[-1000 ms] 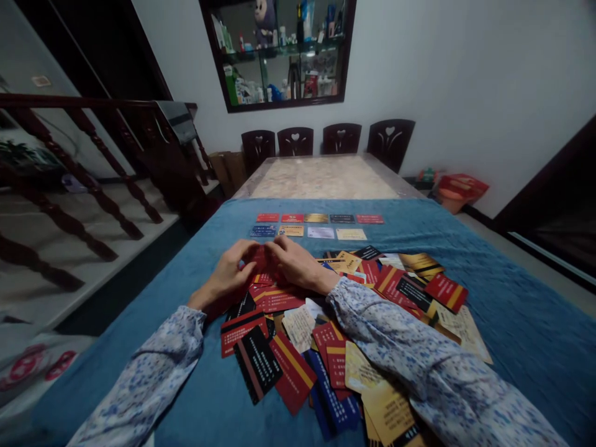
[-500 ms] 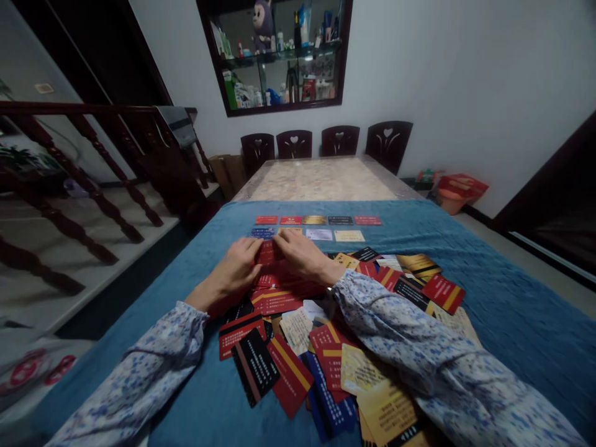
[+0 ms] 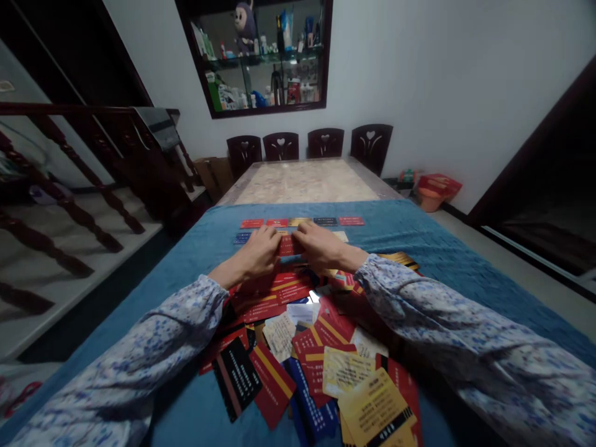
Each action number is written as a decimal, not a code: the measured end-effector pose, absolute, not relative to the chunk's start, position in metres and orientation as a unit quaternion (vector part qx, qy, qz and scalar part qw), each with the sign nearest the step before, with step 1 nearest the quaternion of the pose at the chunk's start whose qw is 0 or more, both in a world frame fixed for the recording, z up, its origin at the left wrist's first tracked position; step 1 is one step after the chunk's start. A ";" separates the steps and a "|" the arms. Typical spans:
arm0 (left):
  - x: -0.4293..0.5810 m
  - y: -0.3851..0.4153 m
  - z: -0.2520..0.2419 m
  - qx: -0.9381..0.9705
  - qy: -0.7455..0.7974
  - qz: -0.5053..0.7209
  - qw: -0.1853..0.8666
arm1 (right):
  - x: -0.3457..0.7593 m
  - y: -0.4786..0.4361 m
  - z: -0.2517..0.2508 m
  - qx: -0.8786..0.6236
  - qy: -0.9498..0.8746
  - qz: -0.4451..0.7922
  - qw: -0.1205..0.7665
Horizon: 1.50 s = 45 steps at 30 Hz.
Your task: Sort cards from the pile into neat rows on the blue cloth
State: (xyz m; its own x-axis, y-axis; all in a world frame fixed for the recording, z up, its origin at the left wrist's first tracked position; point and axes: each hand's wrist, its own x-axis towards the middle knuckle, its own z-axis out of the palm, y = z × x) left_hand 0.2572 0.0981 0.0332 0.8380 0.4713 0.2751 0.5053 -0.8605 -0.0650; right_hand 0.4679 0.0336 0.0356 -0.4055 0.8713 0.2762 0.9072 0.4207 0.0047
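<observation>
My left hand (image 3: pixel 256 253) and my right hand (image 3: pixel 323 245) pinch the two ends of a red card (image 3: pixel 289 245), holding it just above the blue cloth (image 3: pixel 195 248). Beyond the hands lie two neat rows of cards (image 3: pixel 326 221), red, gold, dark and blue; the nearer row is partly hidden by my fingers. Under my forearms spreads a loose pile of cards (image 3: pixel 307 347) in red, black, gold, blue and white, overlapping each other.
The table (image 3: pixel 302 180) beyond the cloth has a bare marbled top, with several dark chairs (image 3: pixel 307 144) at its far end. A wooden stair railing (image 3: pixel 93 161) runs on the left. A glass wall cabinet (image 3: pixel 261 56) hangs behind; a red bag (image 3: pixel 437 186) sits on the floor.
Both hands lifted a red card from the pile and carried it forward toward the laid-out rows. The camera tilted and shifted, so the pile sits lower in view.
</observation>
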 end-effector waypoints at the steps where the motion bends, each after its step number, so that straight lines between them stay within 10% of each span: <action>1: 0.265 0.099 0.035 -0.959 -0.247 -0.120 0.067 | 0.476 0.034 0.036 -0.534 -0.833 -0.079 0.117; 45: 0.509 0.181 0.016 -0.972 -0.235 -0.001 0.028 | 0.680 0.096 0.015 -0.682 -0.730 -0.034 -0.009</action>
